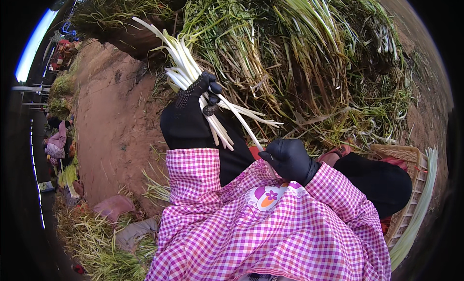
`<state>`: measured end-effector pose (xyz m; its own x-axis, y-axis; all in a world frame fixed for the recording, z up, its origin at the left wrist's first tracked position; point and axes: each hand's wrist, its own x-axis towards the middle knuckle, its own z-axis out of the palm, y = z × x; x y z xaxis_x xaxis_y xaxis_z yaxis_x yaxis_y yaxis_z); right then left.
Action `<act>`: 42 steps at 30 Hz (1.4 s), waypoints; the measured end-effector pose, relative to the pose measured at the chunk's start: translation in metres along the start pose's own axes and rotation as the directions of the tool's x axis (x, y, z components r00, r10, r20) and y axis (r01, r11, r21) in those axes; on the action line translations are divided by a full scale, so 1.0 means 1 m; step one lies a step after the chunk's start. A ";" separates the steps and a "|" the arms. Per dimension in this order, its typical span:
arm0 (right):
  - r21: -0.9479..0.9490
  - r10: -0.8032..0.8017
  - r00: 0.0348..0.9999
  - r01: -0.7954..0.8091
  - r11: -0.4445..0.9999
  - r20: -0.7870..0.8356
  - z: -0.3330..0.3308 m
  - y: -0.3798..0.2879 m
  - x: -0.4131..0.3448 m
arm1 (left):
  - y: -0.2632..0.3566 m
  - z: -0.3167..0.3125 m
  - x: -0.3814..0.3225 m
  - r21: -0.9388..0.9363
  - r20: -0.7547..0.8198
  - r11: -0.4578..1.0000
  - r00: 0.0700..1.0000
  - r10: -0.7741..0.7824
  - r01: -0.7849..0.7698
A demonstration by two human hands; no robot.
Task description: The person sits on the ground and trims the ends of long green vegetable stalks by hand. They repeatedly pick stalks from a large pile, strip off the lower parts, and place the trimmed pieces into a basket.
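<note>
My left hand [203, 92], in a black glove with small raised dots, is closed around a bunch of peeled white vegetable stalks [186, 63]. Their pale yellow-green tips point up and left, and the lower ends fan out below the fist. One long stalk [243, 125] slants from the left hand down to my right hand [290, 159]. That hand wears a smooth black glove, its thumb and curled fingers pinching the stalk's lower part near my lap. A pink-checked smock [290, 230] covers my lap and sleeves.
Before me lies a large heap of unpeeled green stalks [290, 56] with brownish lower ends. A wicker basket [397, 150] stands at the right, beside a long bundle of pale stalks [417, 215]. Leaf litter [101, 241] covers the ground at lower left. Other people [59, 139] sit farther left.
</note>
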<state>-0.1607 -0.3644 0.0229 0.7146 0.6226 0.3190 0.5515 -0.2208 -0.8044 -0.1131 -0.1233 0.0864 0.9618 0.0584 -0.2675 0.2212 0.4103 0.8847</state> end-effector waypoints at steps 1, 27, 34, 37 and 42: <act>-0.075 -0.008 1.000 0.009 0.997 0.002 0.003 0.001 0.001 | 0.000 0.001 0.001 0.030 0.001 0.999 1.000 -0.012 0.012; -0.572 0.479 0.764 -0.643 0.510 -0.432 -0.154 0.129 -0.026 | 0.004 0.004 0.019 0.088 0.024 0.991 0.995 -0.100 0.097; -0.023 0.164 0.986 -0.163 0.986 0.022 -0.080 0.077 0.020 | -0.005 0.020 0.011 0.081 -0.046 0.996 0.999 -0.029 0.033; -0.023 0.092 0.986 -0.090 0.996 0.142 -0.035 0.053 0.051 | -0.008 0.018 0.016 0.024 -0.008 0.993 0.993 -0.119 0.119; 0.320 0.270 0.803 -0.485 0.814 0.532 0.002 0.049 0.060 | -0.003 0.009 0.034 0.000 0.112 0.980 0.974 -0.197 0.198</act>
<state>-0.0919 -0.3361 0.0014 0.4937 0.8394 -0.2273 -0.0355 -0.2417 -0.9697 -0.0799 -0.1306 0.0783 0.9113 -0.1258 -0.3921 0.4074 0.4134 0.8143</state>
